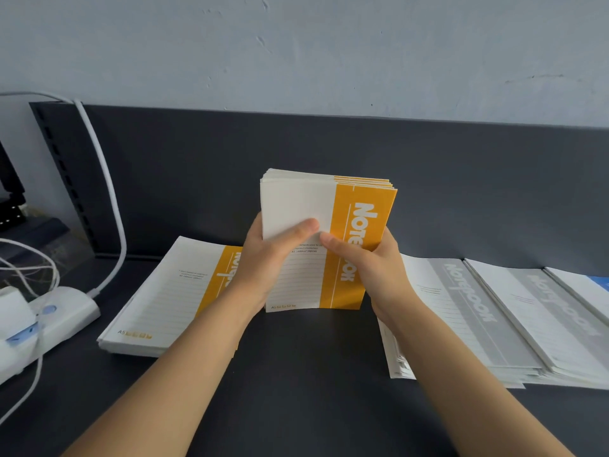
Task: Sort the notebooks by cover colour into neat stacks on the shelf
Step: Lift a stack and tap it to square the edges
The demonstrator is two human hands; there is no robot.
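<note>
A bundle of several yellow-and-white notebooks (359,206) stands upright on its lower edge on the dark shelf (306,374), at the centre. My left hand (270,255) grips its left side with the thumb across the front cover. My right hand (365,258) grips its right side, thumb on the yellow band. A flat stack of yellow notebooks (164,291) lies to the left, partly hidden by my left forearm. To the right lie two flat stacks of grey notebooks (468,311), (547,311), and a blue cover (598,282) shows at the frame's edge.
A white power strip (56,311) with plugs and white cables (108,199) sits at the left end of the shelf. The dark back panel (329,146) rises behind the notebooks, with a pale wall above it.
</note>
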